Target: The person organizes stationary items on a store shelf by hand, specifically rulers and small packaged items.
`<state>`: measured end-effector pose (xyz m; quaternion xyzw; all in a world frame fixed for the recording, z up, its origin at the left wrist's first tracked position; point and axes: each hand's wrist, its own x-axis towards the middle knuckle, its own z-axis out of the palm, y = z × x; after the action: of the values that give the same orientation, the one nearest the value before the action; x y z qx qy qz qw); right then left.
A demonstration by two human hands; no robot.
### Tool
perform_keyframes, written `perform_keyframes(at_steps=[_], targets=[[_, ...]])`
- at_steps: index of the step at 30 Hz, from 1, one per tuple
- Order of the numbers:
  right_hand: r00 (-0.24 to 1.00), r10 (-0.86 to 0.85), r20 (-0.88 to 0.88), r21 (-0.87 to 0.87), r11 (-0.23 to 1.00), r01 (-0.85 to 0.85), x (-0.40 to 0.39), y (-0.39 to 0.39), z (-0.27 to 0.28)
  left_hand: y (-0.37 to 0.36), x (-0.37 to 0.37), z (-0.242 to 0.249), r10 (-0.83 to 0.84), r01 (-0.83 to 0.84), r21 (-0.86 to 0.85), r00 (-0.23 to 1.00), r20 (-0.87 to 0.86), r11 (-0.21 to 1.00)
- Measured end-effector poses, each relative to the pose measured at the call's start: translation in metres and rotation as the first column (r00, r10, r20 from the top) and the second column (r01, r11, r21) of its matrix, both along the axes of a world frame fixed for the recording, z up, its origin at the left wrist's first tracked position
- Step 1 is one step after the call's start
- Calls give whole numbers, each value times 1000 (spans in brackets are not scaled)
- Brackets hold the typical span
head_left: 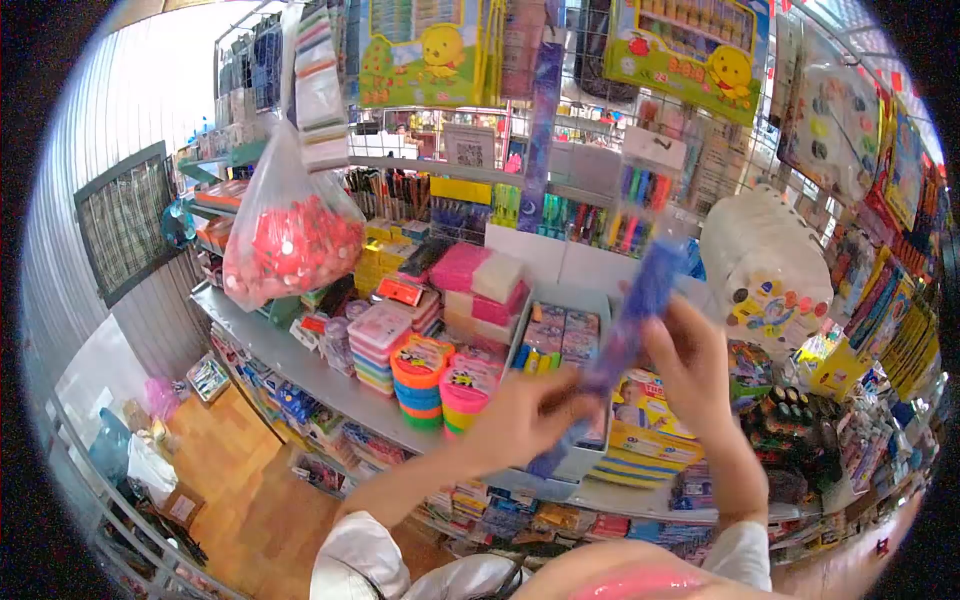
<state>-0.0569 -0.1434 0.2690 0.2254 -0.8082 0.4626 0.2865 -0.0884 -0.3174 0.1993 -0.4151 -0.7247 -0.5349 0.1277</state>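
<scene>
A long, narrow blue-purple packet (645, 290), smeared by motion, slants up to the right in front of me. My left hand (530, 412) is closed round its lower part, and my right hand (692, 362) pinches it higher up. What is inside the packet cannot be made out. A similar blue-purple strip (540, 130) hangs from the wire rack ahead. Just behind my hands are an open light-grey box (520, 318) of small packs and a stack of yellow packets (650, 440).
A clear bag of red pieces (300, 245) hangs at the left above the grey shelf (250, 320). Round colourful tubs (418, 380) and pink boxes (465, 268) stand on it. A white cylindrical pack (765, 260) hangs at right. Goods crowd the right side.
</scene>
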Motion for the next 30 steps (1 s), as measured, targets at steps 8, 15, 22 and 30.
perform_keyframes(at_steps=[8,15,22,30], targets=[[977,81,-197,35,997,-76,-107,-58,123,-26,-90,97,134,-109,265,988,-77,958],[970,-19,-241,21,999,24,-142,-63,151,-37,-116,132,195,-131,243,945,-261,961],[941,-66,-332,76,992,96,-150,-65,158,-38,-130,138,220,-163,226,942,-253,960],[932,-141,-333,109,976,186,-175,-59,159,-38,-144,137,189,-143,210,958,-218,967]])
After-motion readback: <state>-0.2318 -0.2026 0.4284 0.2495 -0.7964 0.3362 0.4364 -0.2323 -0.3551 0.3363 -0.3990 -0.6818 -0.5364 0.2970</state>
